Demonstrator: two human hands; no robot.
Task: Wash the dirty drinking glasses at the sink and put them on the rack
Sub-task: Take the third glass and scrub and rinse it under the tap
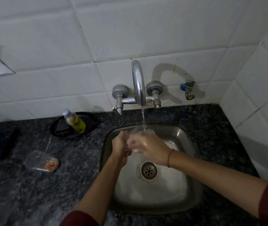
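both hands meet under the running tap (138, 82), over the back of the steel sink (188, 162), with a clear glass (134, 141) between them right where the water stream (143, 118) lands. the glass is blurred and nearly invisible against wet skin, so its exact tilt is hard to read. the left hand (121, 144) has its fingers curled round the glass and looks to be doing the holding. the right hand (152, 149) lies over the other side with water sheeting across it, and i cannot tell whether it is gripping the glass or rubbing it. a second, dirty glass (41, 161) lies on its side on the dark stone counter (64, 193), well left of the sink, with orange residue pooled near its base. a soap bottle (75, 122) leans in a black dish (90, 123) behind it. no rack is in view. as a judgement, both glasses are light, rigid and brittle, and the wet one is likely slippery, more so if soaped. the safest hold is round the body with a full wrap of the fingers, low over the basin, not by the thin rim. the one on the counter can roll, so it wants taking across its middle.
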